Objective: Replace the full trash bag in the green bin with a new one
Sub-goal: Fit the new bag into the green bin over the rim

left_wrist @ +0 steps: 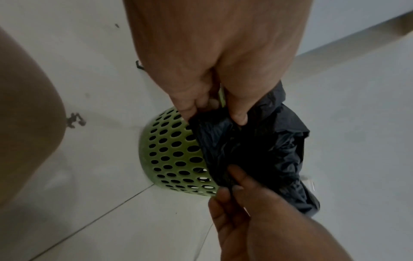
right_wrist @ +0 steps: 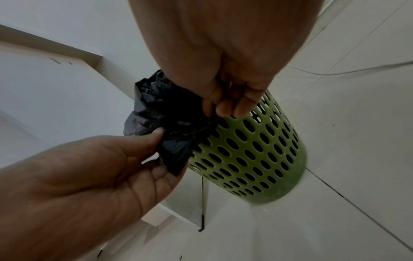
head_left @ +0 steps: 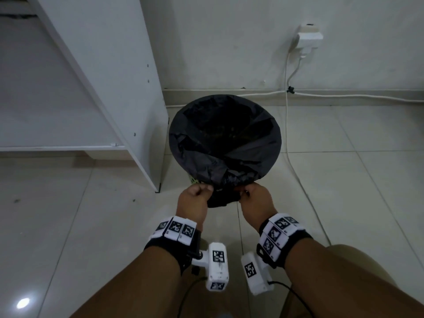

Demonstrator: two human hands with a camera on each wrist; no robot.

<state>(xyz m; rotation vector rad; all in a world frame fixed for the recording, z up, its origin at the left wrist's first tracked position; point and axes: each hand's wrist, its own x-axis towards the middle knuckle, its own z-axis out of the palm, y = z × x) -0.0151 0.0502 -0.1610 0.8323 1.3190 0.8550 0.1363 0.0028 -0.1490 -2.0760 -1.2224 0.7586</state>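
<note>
A black trash bag (head_left: 224,138) lines the green perforated bin (head_left: 193,180) and is stretched over its rim, which hides most of the bin in the head view. At the near side of the rim, gathered slack of the bag (head_left: 221,199) hangs down the outside. My left hand (head_left: 206,189) pinches this slack from the left and my right hand (head_left: 244,191) pinches it from the right. The left wrist view shows the left hand (left_wrist: 214,111) gripping the black plastic (left_wrist: 257,150) against the bin wall (left_wrist: 170,151). In the right wrist view the right hand (right_wrist: 223,107) grips the bag (right_wrist: 170,123) beside the bin (right_wrist: 257,155).
A white shelf unit (head_left: 128,88) stands close to the bin's left, its foot (head_left: 158,189) near my left hand. A white cable (head_left: 288,134) runs down from a wall socket (head_left: 308,37) across the tiled floor on the bin's right. The wall is right behind the bin.
</note>
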